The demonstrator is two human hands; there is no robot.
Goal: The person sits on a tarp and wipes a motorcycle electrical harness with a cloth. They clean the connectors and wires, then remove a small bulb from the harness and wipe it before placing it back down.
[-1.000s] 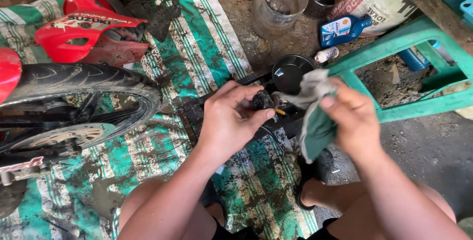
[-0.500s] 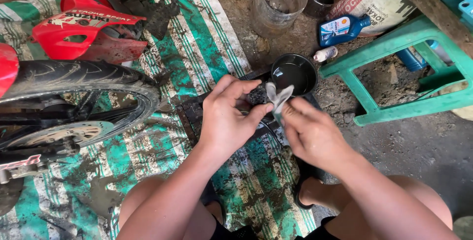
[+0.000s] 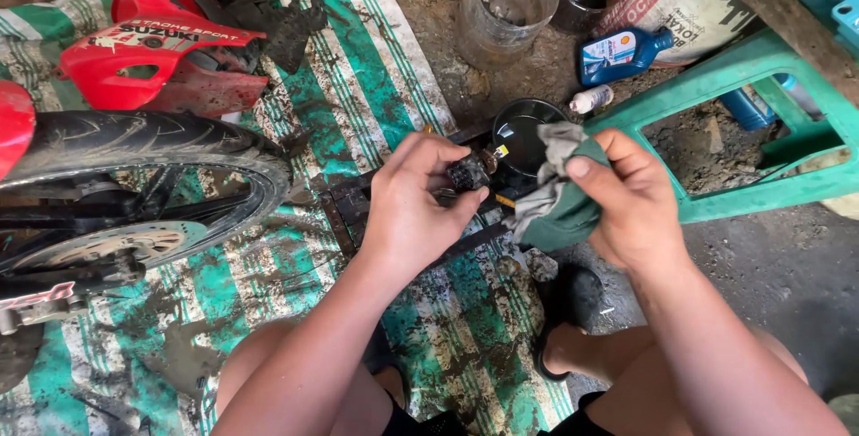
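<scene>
Gripping, left hand [image 3: 413, 208]: fingers closed around a small dark greasy part [image 3: 469, 170], held above the mat's right edge.
Right hand [image 3: 628, 199]: fingers clamped on a grey-green rag [image 3: 557, 187], just beside the part.
Below the hands: black bowl [image 3: 523, 127] of dark liquid.
Mat [image 3: 358, 87]: green-striped, muddy.
Mat's left edge: motorcycle tyre [image 3: 134, 145], red fairing [image 3: 148, 47].
Right of mat: green plastic stool [image 3: 761, 123], blue bottle [image 3: 619, 53].

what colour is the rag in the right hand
Green and grey, grimy; the rag is bunched in the right hand, seen in the head view.

striped tarp [image 3: 376, 87] — wheel [image 3: 134, 177], red fairing [image 3: 152, 51]
</scene>
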